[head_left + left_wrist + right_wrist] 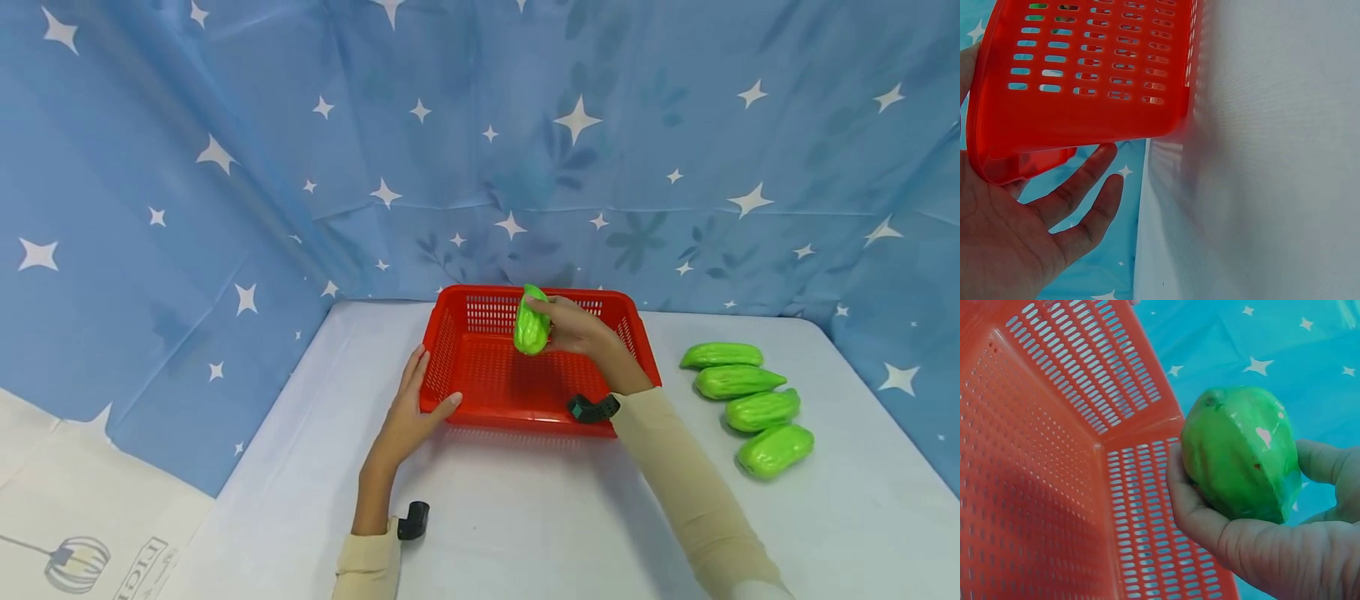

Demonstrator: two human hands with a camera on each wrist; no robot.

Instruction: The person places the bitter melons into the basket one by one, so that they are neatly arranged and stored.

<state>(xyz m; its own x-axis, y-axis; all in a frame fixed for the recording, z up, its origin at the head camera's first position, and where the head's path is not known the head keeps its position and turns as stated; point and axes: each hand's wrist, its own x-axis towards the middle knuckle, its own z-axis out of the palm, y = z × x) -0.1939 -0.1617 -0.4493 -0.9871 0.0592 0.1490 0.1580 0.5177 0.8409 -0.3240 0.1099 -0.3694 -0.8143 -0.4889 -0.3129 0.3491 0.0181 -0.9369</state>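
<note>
My right hand grips a glossy green ridged gourd, held upright over the red plastic basket. In the right wrist view the gourd's rounded end faces the camera, with fingers round one side and the thumb on the other. At the basket's near-left corner is my left hand, its fingers spread and fairly straight along the left side and its thumb at the front rim. The left wrist view shows the slotted basket wall beside that hand's palm and extended fingers.
Several similar green gourds lie in a column on the white table, right of the basket. A blue star-patterned curtain hangs behind the table and along its sides. Both wrists carry small black devices.
</note>
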